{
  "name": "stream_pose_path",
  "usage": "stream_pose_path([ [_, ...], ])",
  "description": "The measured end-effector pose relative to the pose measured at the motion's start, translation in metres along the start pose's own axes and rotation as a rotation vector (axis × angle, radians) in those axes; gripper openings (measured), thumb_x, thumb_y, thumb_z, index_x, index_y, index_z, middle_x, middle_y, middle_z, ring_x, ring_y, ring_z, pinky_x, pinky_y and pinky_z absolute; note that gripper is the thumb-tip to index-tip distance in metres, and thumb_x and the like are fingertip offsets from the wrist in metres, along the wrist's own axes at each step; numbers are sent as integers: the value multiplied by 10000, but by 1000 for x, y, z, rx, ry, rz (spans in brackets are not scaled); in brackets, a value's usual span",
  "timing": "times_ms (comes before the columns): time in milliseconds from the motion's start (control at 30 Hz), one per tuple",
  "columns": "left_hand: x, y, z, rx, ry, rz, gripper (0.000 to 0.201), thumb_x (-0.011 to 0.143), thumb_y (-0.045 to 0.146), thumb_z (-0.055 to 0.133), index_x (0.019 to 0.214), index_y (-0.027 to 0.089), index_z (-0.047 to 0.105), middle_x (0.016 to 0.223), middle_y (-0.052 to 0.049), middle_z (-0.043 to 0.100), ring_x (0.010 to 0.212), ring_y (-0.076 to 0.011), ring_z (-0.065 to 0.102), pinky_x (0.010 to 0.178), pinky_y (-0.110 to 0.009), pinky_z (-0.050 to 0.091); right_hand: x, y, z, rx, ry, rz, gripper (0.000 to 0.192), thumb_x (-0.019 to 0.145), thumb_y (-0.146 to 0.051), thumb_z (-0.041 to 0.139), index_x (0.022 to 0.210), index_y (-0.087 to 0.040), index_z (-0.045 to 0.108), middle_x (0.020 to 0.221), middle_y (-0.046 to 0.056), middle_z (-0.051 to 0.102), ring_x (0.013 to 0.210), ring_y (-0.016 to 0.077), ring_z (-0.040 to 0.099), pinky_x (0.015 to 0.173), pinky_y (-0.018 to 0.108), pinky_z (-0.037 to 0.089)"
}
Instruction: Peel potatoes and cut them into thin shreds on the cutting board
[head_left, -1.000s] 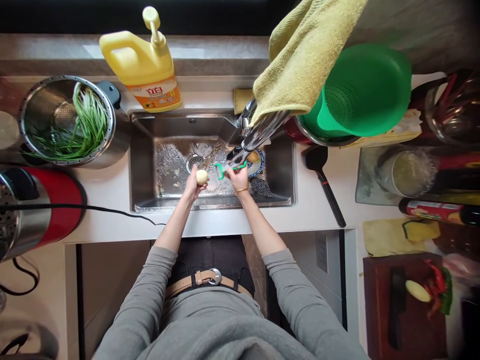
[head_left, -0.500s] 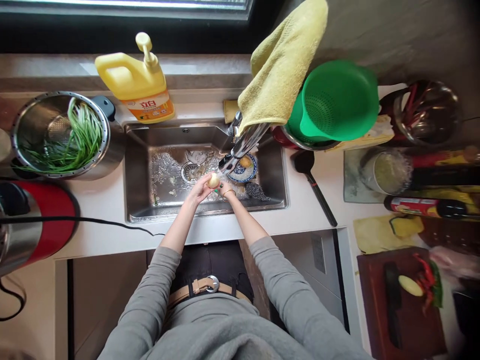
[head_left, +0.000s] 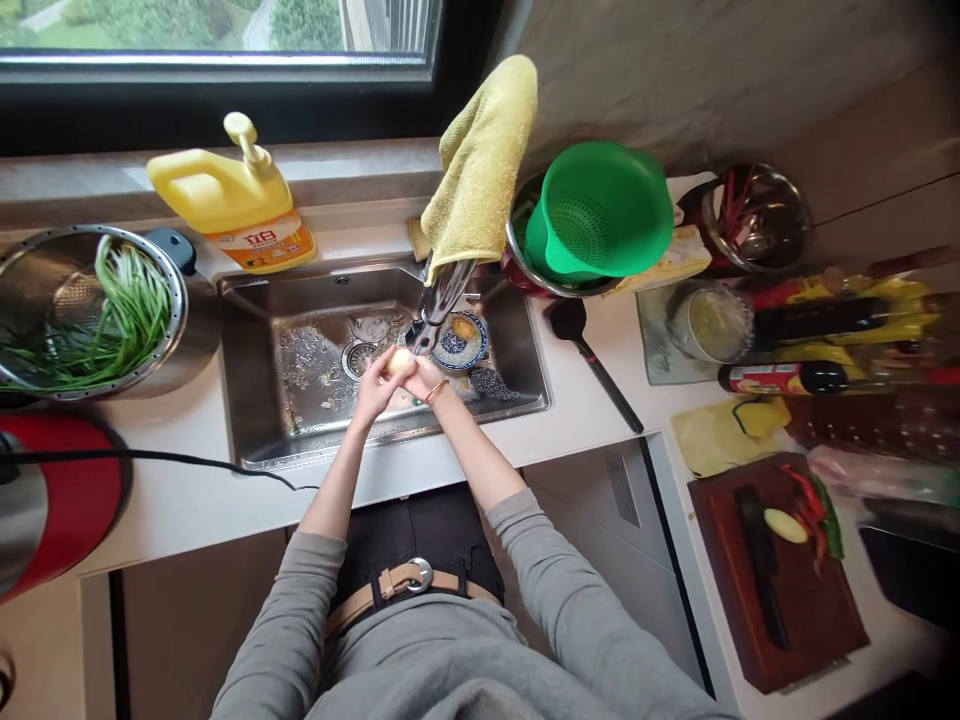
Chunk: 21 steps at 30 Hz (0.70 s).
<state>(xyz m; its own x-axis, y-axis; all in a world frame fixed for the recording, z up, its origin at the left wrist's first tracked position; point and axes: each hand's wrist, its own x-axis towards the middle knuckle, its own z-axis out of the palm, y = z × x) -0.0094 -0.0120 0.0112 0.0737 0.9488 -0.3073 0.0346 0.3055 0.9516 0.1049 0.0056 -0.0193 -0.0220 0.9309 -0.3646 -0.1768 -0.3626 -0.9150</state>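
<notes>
Under the faucet [head_left: 439,305], a small pale round vegetable [head_left: 400,362] is held low over the sink [head_left: 251,385]. My left hand [head_left: 377,388] has its fingers curled round its left side. From the right, my right hand [head_left: 424,378] presses against it, with its fingers partly hidden. Its exact kind is too small to tell. Behind my right hand, a blue-patterned plate [head_left: 450,350] carries a yellowish piece. A dark mesh scrubber [head_left: 491,383] lies beside the plate. Wet scraps are scattered over the sink floor near the drain [head_left: 356,358].
A yellow cloth [head_left: 480,165] drapes over the faucet. Left stand a pot [head_left: 199,325] with green stalks [head_left: 135,300] and a yellow detergent jug [head_left: 225,205]. A green colander [head_left: 600,210] and black spatula [head_left: 592,365] are right. A knife [head_left: 759,560] lies on the cutting board [head_left: 814,620].
My right hand has closed in on the pale vegetable and now touches it alongside my left. The camera view has shifted, showing more window and sliding the scene leftward.
</notes>
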Motion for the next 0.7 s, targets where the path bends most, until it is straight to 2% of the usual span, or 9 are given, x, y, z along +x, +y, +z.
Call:
stream_pose_path([
  [100,-2,1,-8,-68,-61,-64,522,640,265,751,1144,202,629,1264,-81,595,1211,-222,515,1068,-363,339,-11,-6,-7,-40,-98,70,322,837,-433,480,964,-161,593,800,52,670,843,186,631,782,364,547],
  [167,-2,-6,-8,-18,-90,-98,477,662,273,731,1122,187,639,1270,-89,592,1238,-225,494,1083,-367,312,-21,-9,-14,-248,-4,79,343,779,-393,576,1027,-157,578,870,52,665,858,192,625,812,379,531],
  [267,-5,-23,-2,187,-46,-234,390,653,230,720,1033,161,666,1243,-121,605,1251,-258,483,1097,-394,273,-37,-13,-26,-728,224,-27,391,718,-268,657,1089,-171,576,1065,92,632,1012,231,578,967,433,425],
  [367,-8,-33,13,325,-15,-316,337,633,204,718,963,153,672,1199,-153,625,1237,-306,492,1060,-421,314,-54,-17,-40,-1039,262,-109,377,767,-199,609,1142,-199,569,1170,103,596,1123,250,521,1096,503,221],
  [433,-10,-31,30,353,-28,-297,326,621,202,719,941,161,673,1153,-151,649,1213,-318,512,1041,-428,335,-64,-19,-50,-1111,260,-111,379,793,-192,579,1171,-205,554,1183,101,594,1134,253,517,1107,525,163],
  [533,-15,-18,68,297,-136,-189,334,673,217,667,1003,168,661,1167,-130,646,1128,-290,576,1008,-421,378,-80,-23,-67,-1084,276,-111,412,778,-166,579,1186,-194,531,1215,105,579,1158,253,508,1090,489,230],
  [633,-26,-4,112,215,-336,-54,314,732,255,608,1031,177,661,1132,-100,667,1070,-246,609,992,-388,406,-105,-30,-98,-929,439,-140,489,761,-159,574,1235,-206,461,1248,98,557,1153,218,519,1019,375,358],
  [700,-36,1,139,264,-416,12,313,735,287,607,1023,179,666,1123,-96,672,1086,-248,599,1009,-390,393,-133,-33,-136,-817,606,-126,522,752,-209,593,1245,-219,420,1208,84,576,1072,203,568,918,325,434],
])
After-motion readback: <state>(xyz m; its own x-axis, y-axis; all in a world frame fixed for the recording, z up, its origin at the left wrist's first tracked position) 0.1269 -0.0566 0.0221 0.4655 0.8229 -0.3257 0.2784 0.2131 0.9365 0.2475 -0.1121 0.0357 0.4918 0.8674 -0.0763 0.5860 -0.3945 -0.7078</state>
